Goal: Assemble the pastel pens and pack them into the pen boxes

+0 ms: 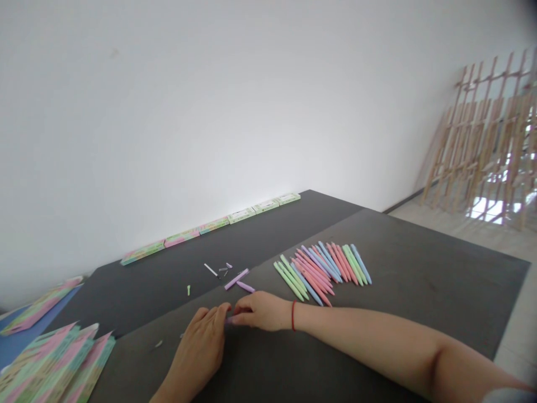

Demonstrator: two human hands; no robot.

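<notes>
My left hand [204,342] and my right hand [266,312] meet near the front of the dark table, fingertips almost touching. A short stretch of a purple pen part [229,321] shows between them, pinched by the fingers of both hands; most of it is hidden. Just beyond lie a purple pen barrel [237,279] and a tapered purple pen piece [245,287]. Farther back are a white ink refill [211,271], a small purple piece [229,265] and tiny dark bits. A light green pen clip or cap piece [188,290] rests to their left.
Many green, pink, blue and purple pens [321,268] lie in a row right of my hands. Flat printed boxes [241,215] line the wall. Printed packs [54,361] fan out at the front left. A small pale scrap [158,343] lies by my left hand. Wooden racks [482,140] stand far right.
</notes>
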